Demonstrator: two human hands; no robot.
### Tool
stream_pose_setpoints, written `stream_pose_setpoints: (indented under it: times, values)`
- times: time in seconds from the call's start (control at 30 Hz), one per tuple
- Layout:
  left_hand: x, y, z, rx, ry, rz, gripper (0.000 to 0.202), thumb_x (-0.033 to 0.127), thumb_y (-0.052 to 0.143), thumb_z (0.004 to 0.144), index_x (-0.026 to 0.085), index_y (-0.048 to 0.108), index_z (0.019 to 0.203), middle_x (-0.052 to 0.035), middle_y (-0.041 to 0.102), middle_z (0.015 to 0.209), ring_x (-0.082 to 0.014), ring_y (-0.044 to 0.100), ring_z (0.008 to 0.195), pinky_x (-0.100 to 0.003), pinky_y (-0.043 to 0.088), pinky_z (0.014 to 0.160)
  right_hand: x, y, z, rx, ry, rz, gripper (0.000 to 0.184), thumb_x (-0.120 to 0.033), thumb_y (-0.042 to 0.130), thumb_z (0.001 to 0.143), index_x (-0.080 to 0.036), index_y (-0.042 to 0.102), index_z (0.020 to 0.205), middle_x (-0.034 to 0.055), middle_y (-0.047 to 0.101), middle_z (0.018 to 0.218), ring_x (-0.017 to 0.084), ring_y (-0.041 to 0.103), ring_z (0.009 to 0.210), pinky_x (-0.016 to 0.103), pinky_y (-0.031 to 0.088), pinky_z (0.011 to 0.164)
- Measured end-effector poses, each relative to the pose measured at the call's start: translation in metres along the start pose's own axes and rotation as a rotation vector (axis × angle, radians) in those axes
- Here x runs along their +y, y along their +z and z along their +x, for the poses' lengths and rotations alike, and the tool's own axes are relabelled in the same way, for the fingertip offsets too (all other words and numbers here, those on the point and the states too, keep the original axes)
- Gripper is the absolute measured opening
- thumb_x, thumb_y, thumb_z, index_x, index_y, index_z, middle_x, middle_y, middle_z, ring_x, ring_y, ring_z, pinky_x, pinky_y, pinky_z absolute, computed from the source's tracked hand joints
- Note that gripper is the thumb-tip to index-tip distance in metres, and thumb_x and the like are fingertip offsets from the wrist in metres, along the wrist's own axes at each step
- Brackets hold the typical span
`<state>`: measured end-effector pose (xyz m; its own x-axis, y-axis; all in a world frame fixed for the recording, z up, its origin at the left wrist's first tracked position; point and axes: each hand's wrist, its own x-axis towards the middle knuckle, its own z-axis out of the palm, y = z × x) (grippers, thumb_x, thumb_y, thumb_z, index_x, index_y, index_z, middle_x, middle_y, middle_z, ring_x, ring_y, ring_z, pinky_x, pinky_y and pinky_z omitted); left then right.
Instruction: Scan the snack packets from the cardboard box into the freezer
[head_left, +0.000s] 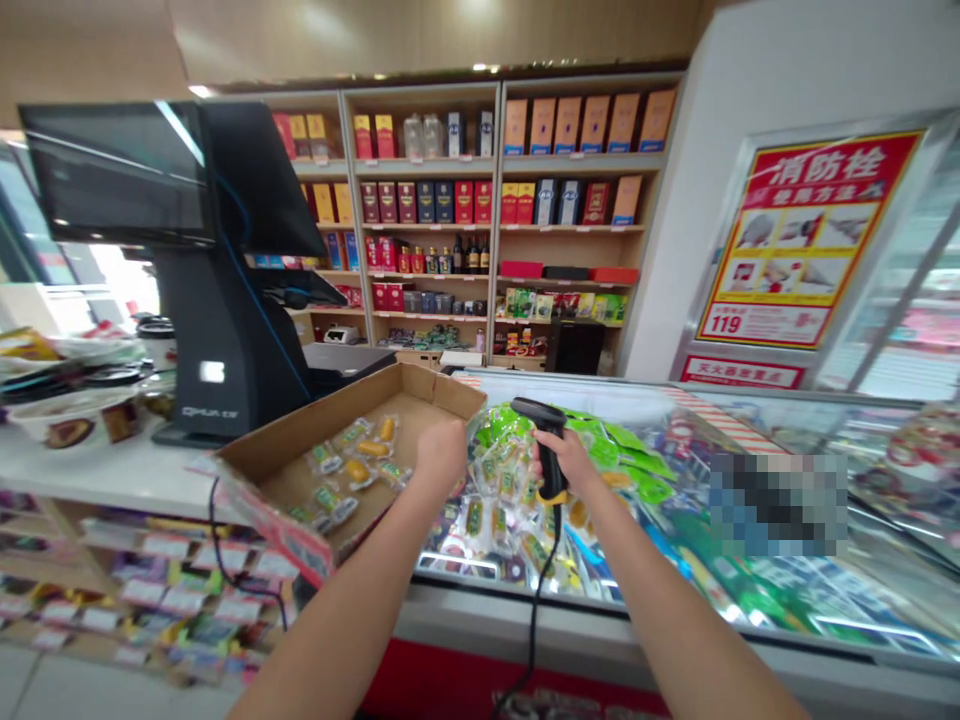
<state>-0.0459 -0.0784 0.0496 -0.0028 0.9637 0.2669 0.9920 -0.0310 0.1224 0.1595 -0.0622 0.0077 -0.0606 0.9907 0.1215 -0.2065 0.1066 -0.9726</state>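
Note:
My left hand (441,452) is closed on the near edge of an open cardboard box (296,445) that lies tilted on the counter. Inside the box lie several small clear snack packets (352,465) with green and yellow contents. My right hand (574,462) grips a black handheld barcode scanner (546,440), its head pointing left toward the box and its cable hanging down. Between and below the hands, a heap of the same snack packets (504,490) rests on the glass lid of a chest freezer (787,480).
A black checkout terminal with a screen (217,300) stands on the white counter (90,465) at left, beside lidded food containers (67,395). Shelves of boxed bottles (465,210) fill the back wall. A red fire-hydrant poster (802,240) hangs at right.

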Motion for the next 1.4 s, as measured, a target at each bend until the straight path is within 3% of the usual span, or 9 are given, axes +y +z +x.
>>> stream_pose_setpoints:
  times: [0.2,0.33,0.4,0.53,0.73,0.87,1.07,1.2,1.4]
  values:
    - [0.000,0.009,-0.008,0.103,0.060,0.003,0.031,0.005,0.044,0.083,0.013,0.073,0.091,-0.0174,0.073,0.091,-0.0302,0.070,0.092,-0.038,0.053,0.079,0.001,-0.010,-0.002,0.004,-0.034,0.034,0.029,-0.042,0.072,0.062,-0.018,0.057,0.069,-0.0029,0.057,0.049,0.013,0.053,0.036,0.025,0.045,0.034]
    - [0.018,0.025,-0.001,0.276,0.296,-0.204,0.033,0.007,0.044,0.087,0.018,0.070,0.104,-0.0112,0.071,0.111,-0.0222,0.064,0.108,-0.032,0.045,0.096,0.007,-0.017,-0.004,0.036,-0.029,0.103,0.030,-0.041,0.073,0.063,-0.017,0.058,0.073,-0.0030,0.058,0.051,0.013,0.053,0.036,0.025,0.045,0.035]
    - [0.033,0.043,0.007,0.234,0.296,-0.283,0.030,0.013,0.044,0.090,0.018,0.068,0.108,-0.0106,0.071,0.110,-0.0204,0.064,0.106,-0.029,0.045,0.094,0.010,-0.018,-0.006,0.034,-0.030,0.134,0.030,-0.041,0.073,0.063,-0.017,0.058,0.074,-0.0034,0.058,0.052,0.012,0.052,0.036,0.025,0.045,0.034]
    - [0.050,0.083,0.027,0.059,0.121,-0.315,0.025,0.028,0.053,0.091,0.011,0.067,0.104,-0.0155,0.072,0.096,-0.0241,0.066,0.094,-0.030,0.046,0.082,0.012,-0.019,-0.011,0.010,-0.048,0.112,0.029,-0.041,0.072,0.065,-0.018,0.057,0.074,-0.0033,0.058,0.052,0.013,0.053,0.036,0.025,0.045,0.035]
    - [0.032,0.116,0.043,0.082,0.145,-0.461,0.014,0.027,0.067,0.077,0.016,0.062,0.071,-0.0028,0.060,0.068,-0.0177,0.057,0.070,-0.027,0.039,0.068,0.011,-0.017,-0.015,-0.041,-0.052,0.003,0.027,-0.040,0.069,0.068,-0.017,0.057,0.075,-0.0029,0.058,0.053,0.012,0.055,0.038,0.023,0.044,0.036]
    - [0.023,0.123,0.047,0.067,0.103,-0.730,0.026,0.025,0.073,0.063,0.018,0.050,0.054,0.0060,0.040,0.051,-0.0119,0.042,0.055,-0.025,0.032,0.058,0.012,-0.017,-0.015,-0.056,-0.065,-0.005,0.028,-0.040,0.069,0.069,-0.017,0.058,0.079,-0.0028,0.059,0.054,0.013,0.055,0.038,0.024,0.044,0.036]
    - [0.025,0.120,0.049,0.275,0.098,-1.243,0.026,0.028,0.075,0.058,0.017,0.059,0.076,0.0052,0.052,0.064,-0.0113,0.048,0.062,-0.024,0.039,0.062,0.008,-0.021,-0.016,-0.096,-0.043,0.055,0.030,-0.041,0.070,0.068,-0.017,0.059,0.082,-0.0027,0.060,0.054,0.012,0.054,0.037,0.024,0.046,0.036]
    - [0.026,0.116,0.048,0.319,0.062,-1.287,0.043,0.030,0.081,0.056,0.017,0.061,0.091,0.0068,0.050,0.063,-0.0108,0.047,0.060,-0.023,0.039,0.061,0.006,-0.023,-0.018,-0.163,-0.025,0.045,0.033,-0.041,0.071,0.067,-0.016,0.060,0.086,-0.0025,0.060,0.055,0.012,0.054,0.037,0.024,0.046,0.036]
    - [0.028,0.108,0.041,0.299,0.107,-1.248,0.042,0.032,0.078,0.063,0.017,0.062,0.098,0.0047,0.053,0.068,-0.0122,0.050,0.066,-0.024,0.041,0.066,0.008,-0.024,-0.018,-0.219,0.018,-0.070,0.028,-0.043,0.069,0.068,-0.017,0.058,0.071,-0.0008,0.059,0.052,0.012,0.055,0.038,0.023,0.046,0.037]
